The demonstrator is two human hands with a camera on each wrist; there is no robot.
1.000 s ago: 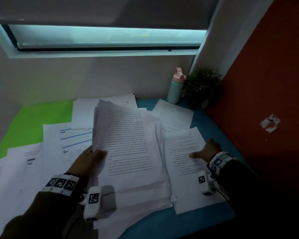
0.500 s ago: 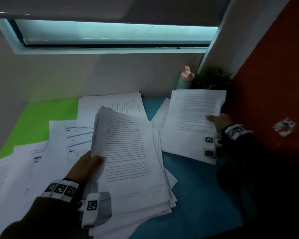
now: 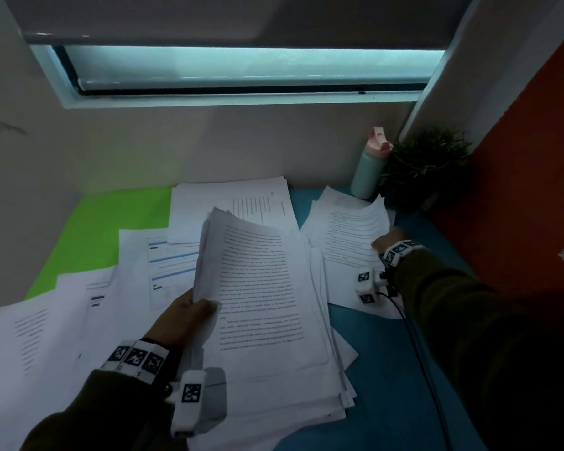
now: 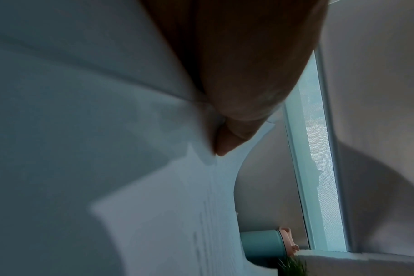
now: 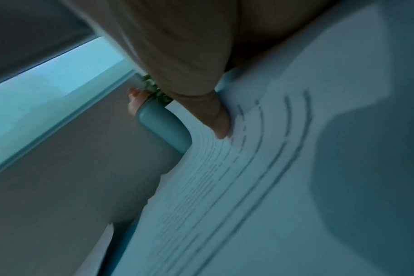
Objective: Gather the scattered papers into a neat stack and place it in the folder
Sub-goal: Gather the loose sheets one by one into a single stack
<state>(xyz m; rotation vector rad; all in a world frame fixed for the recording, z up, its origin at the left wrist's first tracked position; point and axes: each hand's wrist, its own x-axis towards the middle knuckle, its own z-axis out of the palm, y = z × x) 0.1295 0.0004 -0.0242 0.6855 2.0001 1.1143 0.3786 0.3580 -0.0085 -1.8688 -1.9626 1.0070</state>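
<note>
A thick stack of printed papers (image 3: pixel 267 288) lies in the middle of the blue table, its left edge lifted. My left hand (image 3: pixel 189 314) grips that edge, with the thumb (image 4: pixel 225 145) on the top page. At the back right my right hand (image 3: pixel 388 242) holds a few printed sheets (image 3: pixel 349 229) by their right side; its thumb (image 5: pixel 220 127) lies on the bent top sheet (image 5: pixel 248 186), and the other fingers are hidden. The green folder (image 3: pixel 111 229) lies at the back left, partly under loose sheets (image 3: pixel 46 336).
A mint bottle with a pink lid (image 3: pixel 370 170) and a small green plant (image 3: pixel 427 164) stand in the back right corner, just beyond the right hand. Another sheet (image 3: pixel 232 206) lies by the back wall. The blue table (image 3: pixel 388 369) shows bare at front right. A red wall bounds the right side.
My right hand lifted a sheet from the front right and carried it back onto the sheet near the bottle. The left hand kept its hold on the stack.
</note>
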